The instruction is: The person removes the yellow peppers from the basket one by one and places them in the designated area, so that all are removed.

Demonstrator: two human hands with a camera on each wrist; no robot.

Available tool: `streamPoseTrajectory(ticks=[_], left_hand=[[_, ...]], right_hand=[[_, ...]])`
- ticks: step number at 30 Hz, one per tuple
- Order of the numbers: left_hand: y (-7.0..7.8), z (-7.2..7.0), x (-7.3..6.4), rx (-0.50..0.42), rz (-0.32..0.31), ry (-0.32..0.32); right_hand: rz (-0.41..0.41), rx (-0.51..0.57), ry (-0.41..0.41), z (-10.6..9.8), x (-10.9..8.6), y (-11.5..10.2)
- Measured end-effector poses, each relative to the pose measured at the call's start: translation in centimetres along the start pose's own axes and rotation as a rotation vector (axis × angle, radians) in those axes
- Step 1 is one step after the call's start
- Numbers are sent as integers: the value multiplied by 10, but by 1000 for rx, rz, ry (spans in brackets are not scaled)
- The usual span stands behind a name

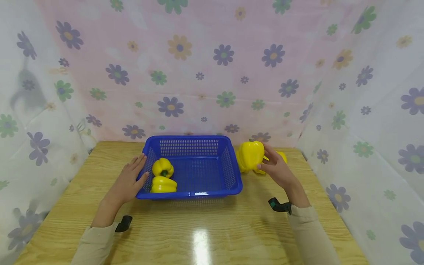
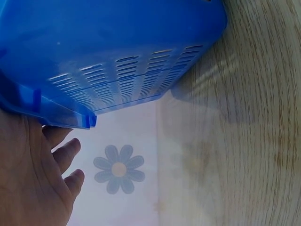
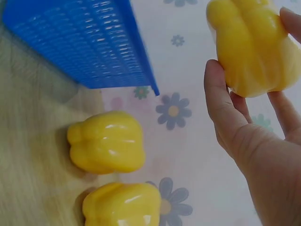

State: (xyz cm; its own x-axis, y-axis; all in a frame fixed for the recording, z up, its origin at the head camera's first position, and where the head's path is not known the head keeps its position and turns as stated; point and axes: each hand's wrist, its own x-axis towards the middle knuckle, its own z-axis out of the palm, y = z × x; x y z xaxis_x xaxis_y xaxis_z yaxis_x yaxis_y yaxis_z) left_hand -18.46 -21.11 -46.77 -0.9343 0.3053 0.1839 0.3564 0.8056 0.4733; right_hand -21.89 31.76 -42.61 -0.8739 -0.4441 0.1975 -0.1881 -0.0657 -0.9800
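Observation:
In the head view, my right hand [image 1: 281, 170] grips a yellow bell pepper [image 1: 251, 155] off the table, right of the blue basket [image 1: 192, 195]. The right wrist view shows the held pepper [image 3: 254, 47] between thumb and fingers. My left hand [image 1: 127, 180] rests on the basket's left rim, its fingers extended; in the left wrist view, the left hand [image 2: 37, 174] touches the rim from outside. Inside the basket, at its left end, lie two yellow bell peppers, the back one [image 1: 162, 167] with its stem showing, the front one [image 1: 163, 184] on its side.
More yellow peppers lie on the wooden table [image 1: 165, 232] right of the basket, partly hidden in the head view by the right hand and held pepper. The right wrist view shows a nearer pepper [image 3: 108, 142] and another [image 3: 124, 207]. Flowered curtains [image 1: 205, 66] stand around the table.

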Motion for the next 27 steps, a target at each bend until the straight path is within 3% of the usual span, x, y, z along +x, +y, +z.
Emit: streamPoseTrajectory(ticks=[27], left_hand=[[1, -1, 1, -7, 6, 4]], right_hand=[[95, 4, 16, -7, -39, 53]])
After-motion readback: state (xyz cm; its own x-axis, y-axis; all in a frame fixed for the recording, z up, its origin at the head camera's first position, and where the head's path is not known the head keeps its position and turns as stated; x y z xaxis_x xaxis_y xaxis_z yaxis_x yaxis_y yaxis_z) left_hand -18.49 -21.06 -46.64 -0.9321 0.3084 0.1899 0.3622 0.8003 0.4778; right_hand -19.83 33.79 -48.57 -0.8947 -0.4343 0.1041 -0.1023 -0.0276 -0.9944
